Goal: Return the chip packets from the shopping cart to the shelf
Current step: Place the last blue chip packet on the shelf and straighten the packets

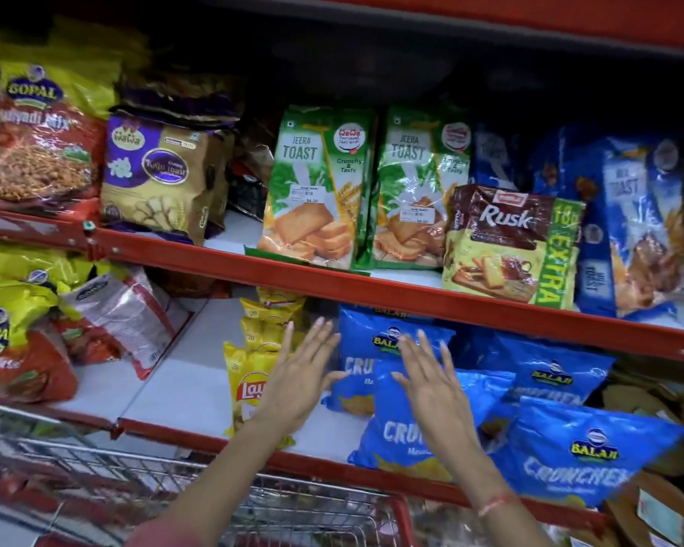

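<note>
Nearest, wire shopping cart [198, 483] at bottom edge. Both hands flat, fingers spread, holding nothing: left hand [299, 373] over yellow Lay's packets [249, 382], right hand [431, 382] on upright blue Balaji Crunchex packet [401, 432], glossy, white lettering, on lower shelf [166, 388]. Toast packs [316, 187] above.

On the lower shelf, bare white board [182, 384] lies left of the yellow Lay's packets [249, 373]; blue Balaji packets [545, 392] crowd the right.

red shelf [372, 288], toast packets [312, 191] above, chip packets [403, 432] below
</note>
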